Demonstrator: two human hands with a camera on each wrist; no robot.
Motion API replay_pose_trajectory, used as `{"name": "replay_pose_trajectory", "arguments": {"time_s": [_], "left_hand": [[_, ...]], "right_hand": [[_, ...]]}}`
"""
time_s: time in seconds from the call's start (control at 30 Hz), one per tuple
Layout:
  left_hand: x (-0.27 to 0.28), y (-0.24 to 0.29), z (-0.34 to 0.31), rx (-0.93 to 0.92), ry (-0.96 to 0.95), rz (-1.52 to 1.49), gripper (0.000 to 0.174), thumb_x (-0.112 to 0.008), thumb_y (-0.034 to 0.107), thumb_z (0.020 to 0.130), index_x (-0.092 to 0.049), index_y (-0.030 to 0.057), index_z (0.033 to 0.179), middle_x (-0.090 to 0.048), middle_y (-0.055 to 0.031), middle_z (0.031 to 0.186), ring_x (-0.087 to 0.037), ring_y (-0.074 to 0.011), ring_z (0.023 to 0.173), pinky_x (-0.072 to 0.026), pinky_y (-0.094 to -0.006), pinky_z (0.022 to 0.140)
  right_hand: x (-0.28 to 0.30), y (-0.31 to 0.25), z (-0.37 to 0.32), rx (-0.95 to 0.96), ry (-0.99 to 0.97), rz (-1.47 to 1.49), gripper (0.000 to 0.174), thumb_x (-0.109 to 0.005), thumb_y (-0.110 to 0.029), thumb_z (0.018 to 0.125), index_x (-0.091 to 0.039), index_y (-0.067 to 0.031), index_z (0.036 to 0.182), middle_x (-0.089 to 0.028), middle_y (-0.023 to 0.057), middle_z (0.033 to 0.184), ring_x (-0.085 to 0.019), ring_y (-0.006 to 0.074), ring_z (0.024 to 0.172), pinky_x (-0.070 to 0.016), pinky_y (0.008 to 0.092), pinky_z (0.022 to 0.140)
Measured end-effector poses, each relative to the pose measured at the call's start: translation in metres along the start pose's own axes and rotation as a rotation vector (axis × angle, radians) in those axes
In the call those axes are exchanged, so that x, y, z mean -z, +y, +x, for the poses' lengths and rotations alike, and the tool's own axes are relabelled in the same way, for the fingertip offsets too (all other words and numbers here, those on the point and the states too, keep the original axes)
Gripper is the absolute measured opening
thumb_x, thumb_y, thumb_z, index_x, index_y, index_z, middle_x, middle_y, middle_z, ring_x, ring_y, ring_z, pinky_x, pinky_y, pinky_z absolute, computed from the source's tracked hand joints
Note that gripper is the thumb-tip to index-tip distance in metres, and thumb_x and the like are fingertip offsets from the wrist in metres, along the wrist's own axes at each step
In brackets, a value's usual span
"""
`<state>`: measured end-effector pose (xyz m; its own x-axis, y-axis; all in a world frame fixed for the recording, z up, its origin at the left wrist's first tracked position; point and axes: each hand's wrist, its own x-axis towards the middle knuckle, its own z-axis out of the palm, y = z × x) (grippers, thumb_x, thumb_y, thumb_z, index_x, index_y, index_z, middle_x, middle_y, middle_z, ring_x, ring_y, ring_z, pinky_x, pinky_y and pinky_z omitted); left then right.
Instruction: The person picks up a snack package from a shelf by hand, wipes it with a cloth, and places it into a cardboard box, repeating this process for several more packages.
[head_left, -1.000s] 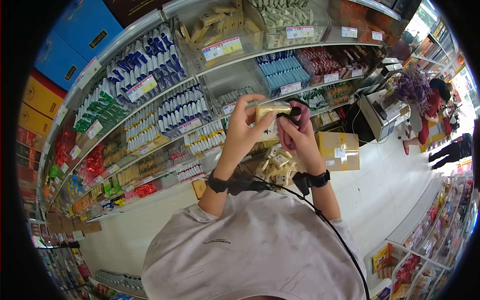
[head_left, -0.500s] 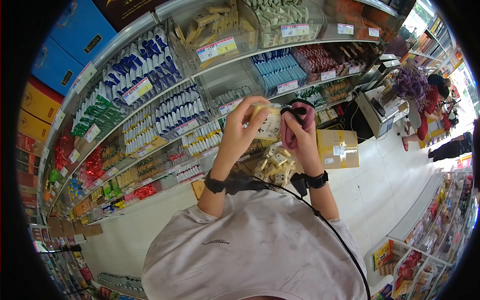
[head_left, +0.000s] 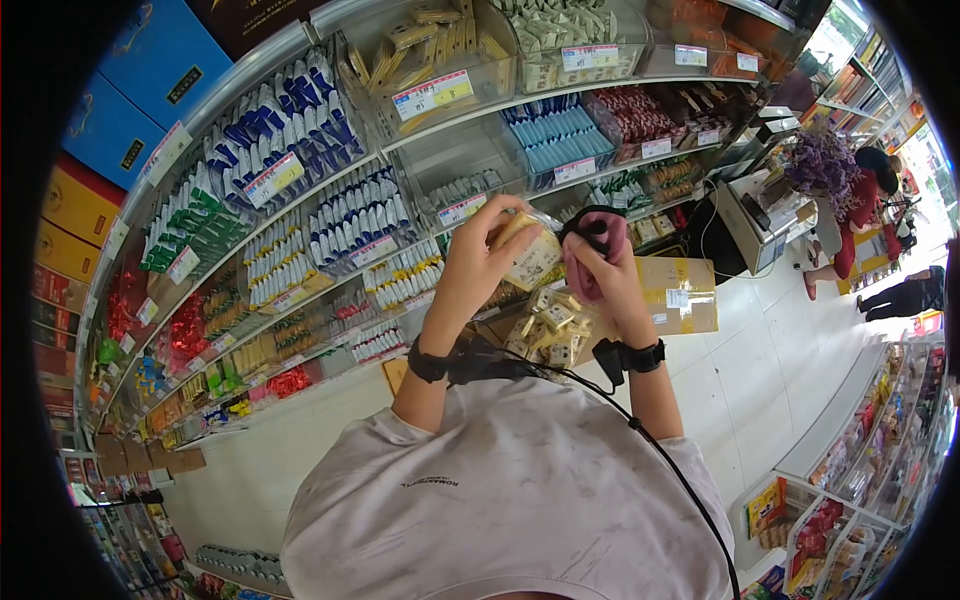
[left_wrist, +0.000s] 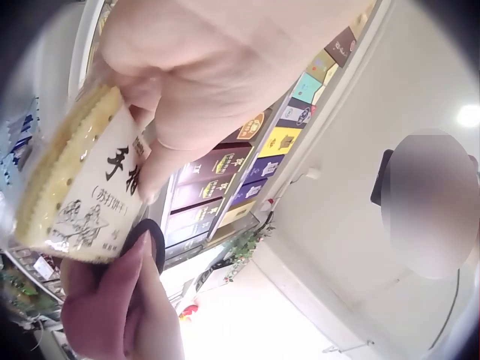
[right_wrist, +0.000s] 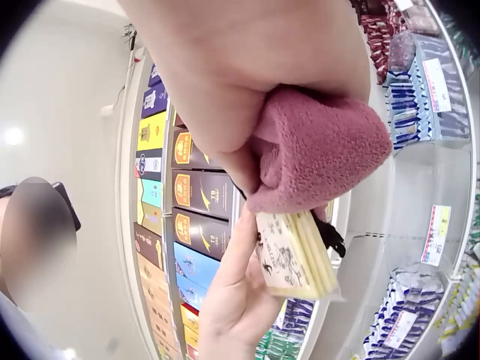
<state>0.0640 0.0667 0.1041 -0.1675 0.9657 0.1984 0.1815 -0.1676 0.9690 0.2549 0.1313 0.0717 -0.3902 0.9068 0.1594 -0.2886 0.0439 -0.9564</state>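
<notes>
The left hand [head_left: 478, 262] holds a clear-wrapped packet of yellow crackers [head_left: 534, 256] between thumb and fingers. Black characters and a line drawing show on the packet's white label in the left wrist view, where the left hand [left_wrist: 202, 82] covers its upper end. Just beside it, the right hand [head_left: 612, 285] grips a bunched pink cloth [head_left: 588, 270] with a black band. The cloth [right_wrist: 322, 150] hangs over the fingers of the right hand [right_wrist: 255, 67] in the right wrist view, right against the packet [right_wrist: 292, 259]. The fingertips under the cloth are hidden.
Below the hands lies a heap of similar packets [head_left: 548, 335], beside a taped cardboard box [head_left: 690, 295]. Shelves with clear bins of wrapped snacks [head_left: 282, 130] curve across the front and left. A counter [head_left: 750, 235] and people [head_left: 862, 215] are at the right.
The left hand has tilted the packet, so its label faces up more. The right hand, which was over the packet's edge with the cloth, has drawn slightly to the right.
</notes>
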Motion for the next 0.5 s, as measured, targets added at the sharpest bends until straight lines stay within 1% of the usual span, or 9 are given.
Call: {"name": "replay_pose_trajectory", "arguments": {"time_s": [0.1,0.2,0.3,0.4,0.5], "left_hand": [[0.006,0.001,-0.001,0.014,-0.116,0.193,0.029,-0.074,0.014,0.094,-0.066,0.0055,0.12,-0.072,-0.0073,0.101,-0.061,-0.0078,0.086,-0.0487,-0.0242,0.074],[0.004,-0.008,0.002,-0.194,-0.122,0.294,0.034,-0.077,0.015,0.091,-0.069,0.0071,0.124,-0.071,-0.0077,0.102,-0.061,-0.0085,0.085,-0.0491,-0.0252,0.073],[0.007,0.001,0.0,-0.097,-0.144,0.407,0.043,-0.079,0.015,0.089,-0.067,0.0083,0.129,-0.07,-0.0077,0.101,-0.062,-0.011,0.085,-0.0499,-0.0267,0.074],[0.004,0.002,-0.004,-0.023,-0.074,0.253,0.043,-0.081,0.013,0.086,-0.068,0.0067,0.127,-0.07,-0.0067,0.102,-0.065,-0.0135,0.087,-0.0519,-0.0284,0.078],[0.004,0.005,-0.008,-0.07,0.029,0.172,0.042,-0.082,0.01,0.085,-0.067,0.0049,0.124,-0.072,-0.0063,0.104,-0.069,-0.0167,0.09,-0.0539,-0.03,0.081]], "right_hand": [[0.01,0.003,0.004,-0.078,-0.162,-0.136,0.019,-0.073,-0.008,0.093,-0.061,-0.0013,0.106,-0.067,0.0024,0.087,-0.058,0.0057,0.075,-0.0474,0.0234,0.064],[0.01,0.011,0.004,-0.04,-0.128,-0.178,0.018,-0.074,-0.008,0.092,-0.062,-0.0008,0.102,-0.067,0.0018,0.087,-0.059,0.0059,0.075,-0.0478,0.0237,0.065],[0.006,0.013,0.003,-0.06,-0.125,-0.133,0.015,-0.074,-0.008,0.092,-0.062,-0.0009,0.099,-0.067,0.0007,0.085,-0.059,0.0059,0.074,-0.0476,0.0236,0.065],[-0.002,0.004,0.003,-0.012,-0.099,-0.142,0.015,-0.073,-0.007,0.093,-0.062,-0.0012,0.099,-0.066,0.0,0.083,-0.059,0.006,0.074,-0.0476,0.0235,0.064],[0.005,0.014,0.006,-0.047,-0.015,-0.078,0.016,-0.072,-0.007,0.093,-0.061,-0.0016,0.103,-0.067,0.0005,0.087,-0.059,0.0063,0.077,-0.048,0.0233,0.067]]}}
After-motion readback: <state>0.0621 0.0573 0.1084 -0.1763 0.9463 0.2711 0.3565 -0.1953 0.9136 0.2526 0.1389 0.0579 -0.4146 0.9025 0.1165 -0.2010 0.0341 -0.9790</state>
